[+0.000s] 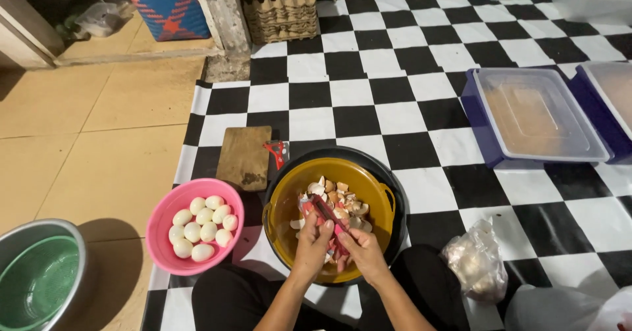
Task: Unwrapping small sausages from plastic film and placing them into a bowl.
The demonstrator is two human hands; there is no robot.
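My left hand (pixel 312 237) and my right hand (pixel 363 251) meet over a yellow bowl (pixel 284 203) that sits inside a black basin (pixel 390 173). The bowl holds several pieces of eggshell (pixel 336 196). My left hand grips a red wrapped packet (pixel 307 207). A narrow dark blade-like tool (pixel 327 211) lies across the packet, and my right hand pinches its near end. To the left, a pink bowl (pixel 168 207) holds several peeled white eggs (pixel 203 224).
A wooden cutting board (pixel 243 154) and a red peeler (pixel 276 152) lie beyond the bowls on the checkered mat. Two blue lidded tubs (pixel 534 117) stand at the right, a plastic bag (pixel 476 260) by my knee, a metal bowl with a green strainer (pixel 36 275) at the left, and egg trays (pixel 280 8) at the back.
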